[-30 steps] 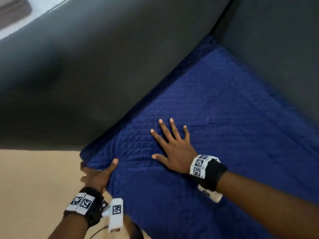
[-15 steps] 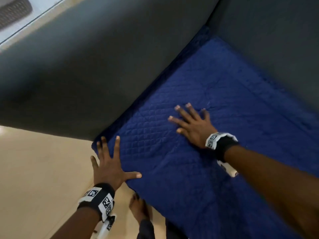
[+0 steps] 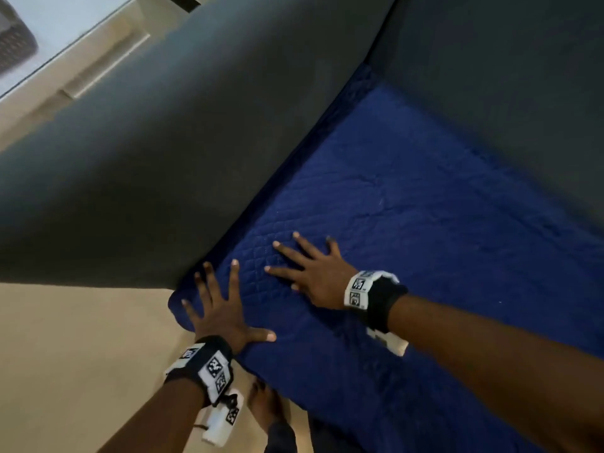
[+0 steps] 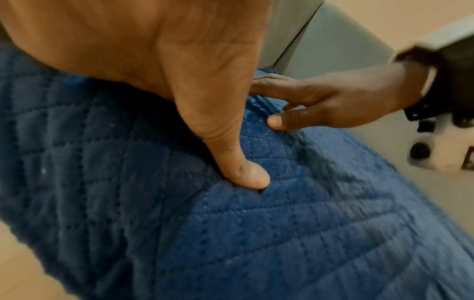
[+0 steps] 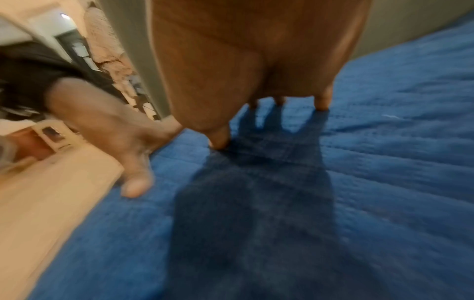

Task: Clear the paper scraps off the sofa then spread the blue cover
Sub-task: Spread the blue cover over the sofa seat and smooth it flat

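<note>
- One dark grey sofa [image 3: 196,152] fills most of my view, its armrest rising just left of the seat.
- My blue cover [image 3: 425,223] lies spread over the seat, tucked against the armrest and backrest, its front edge draping toward the floor [image 3: 65,354]. The quilted cloth looks soft, light and limp; I judge it will crease if dragged, so it is best taken at the corner or front hem.
- My right hand [image 3: 322,279] lies flat on the cover, fingers straight and splayed.
- My left hand [image 3: 225,315] presses the front corner, fingers spread wide, clasping nothing.
- No paper scraps show.
</note>
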